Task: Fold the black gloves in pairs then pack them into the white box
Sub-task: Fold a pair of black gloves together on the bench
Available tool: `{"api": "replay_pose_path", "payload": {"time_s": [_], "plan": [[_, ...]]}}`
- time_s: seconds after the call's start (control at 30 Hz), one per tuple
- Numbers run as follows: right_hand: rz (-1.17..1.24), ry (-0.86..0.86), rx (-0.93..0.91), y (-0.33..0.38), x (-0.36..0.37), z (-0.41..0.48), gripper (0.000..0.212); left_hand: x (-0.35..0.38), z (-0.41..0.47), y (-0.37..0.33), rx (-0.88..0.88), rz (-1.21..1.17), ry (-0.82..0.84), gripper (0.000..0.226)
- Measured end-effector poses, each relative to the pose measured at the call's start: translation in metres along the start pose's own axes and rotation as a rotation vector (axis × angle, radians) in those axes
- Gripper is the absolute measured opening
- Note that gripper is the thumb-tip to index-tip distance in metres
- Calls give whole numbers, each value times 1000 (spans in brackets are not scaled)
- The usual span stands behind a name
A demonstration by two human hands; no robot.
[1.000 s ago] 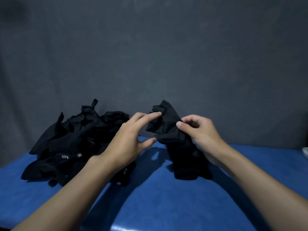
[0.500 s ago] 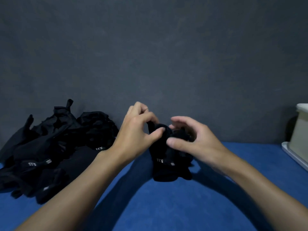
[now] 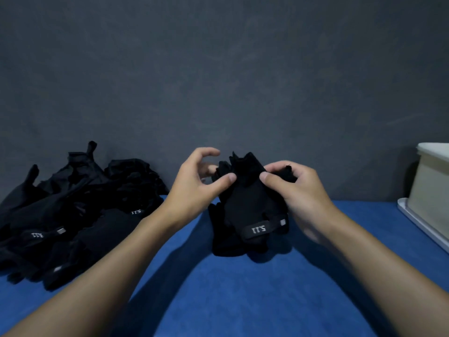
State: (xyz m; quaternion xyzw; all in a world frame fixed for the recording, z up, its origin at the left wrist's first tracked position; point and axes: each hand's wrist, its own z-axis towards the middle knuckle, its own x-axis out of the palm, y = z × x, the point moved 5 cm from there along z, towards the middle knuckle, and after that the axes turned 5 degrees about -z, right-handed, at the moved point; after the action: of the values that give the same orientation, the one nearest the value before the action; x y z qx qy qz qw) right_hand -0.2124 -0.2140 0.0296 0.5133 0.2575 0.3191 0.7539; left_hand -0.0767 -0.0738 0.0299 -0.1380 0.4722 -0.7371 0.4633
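**Holdings at my station: one glove pair in hand, loose stock left, box right**

Head view, item by item, as I see it from my remote seat:

1. Glove pair: black, bunched together and held upright over the middle of the blue surface, towards its far edge. Its lower end appears to rest on the surface. The cuff ends point down and the crumpled finger ends point up.
2. Wrist strap: runs across the front of the glove pair, low down, with a white "5.11" mark that reads upside down to me.
3. Left hand: the thumb presses the pair's upper left front, with fingers behind it, so it pinches the fabric. The index finger arches above, free of the cloth.
4. Right hand: the thumb lies on the upper right front and the fingers are curled over a fold of fabric at the top, gripping it.
5. Pile of black gloves: loose and heaped at the surface's left edge against the far side, well apart from the held pair. Several straps show the same mark.
6. White box: stands at the right edge, partly cut off by the frame. I cannot see into it.
7. White tray: flat, lying under the box with its rim showing in front.
8. Grey backdrop: behind everything.
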Motion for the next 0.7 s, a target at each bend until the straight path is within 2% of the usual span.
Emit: {"api": "replay_pose_path", "payload": {"time_s": [0.1, 0.23, 0.33, 0.47, 0.57, 0.7], "plan": [[-125, -4, -23, 0, -3, 1, 5, 3, 0, -3, -19, -99, -33, 30], [-345, 6, -97, 1, -4, 1, 10, 10, 4, -8, -21, -140, -79, 28], [-342, 4, -87, -4, -2, 4, 20, 8, 9, -5, -33, -194, -124, 35], [-296, -21, -80, -13, 2, 12, 19, 3, 10, 8, -105, -160, -124, 51], [-355, -2, -46, -26, 6, 19, 13, 4, 9, 27, -136, -92, -113, 49], [-425, 114, 31, -47, 13, 24, 7, 5, 7, 53, -205, 2, -35, 45]]}}
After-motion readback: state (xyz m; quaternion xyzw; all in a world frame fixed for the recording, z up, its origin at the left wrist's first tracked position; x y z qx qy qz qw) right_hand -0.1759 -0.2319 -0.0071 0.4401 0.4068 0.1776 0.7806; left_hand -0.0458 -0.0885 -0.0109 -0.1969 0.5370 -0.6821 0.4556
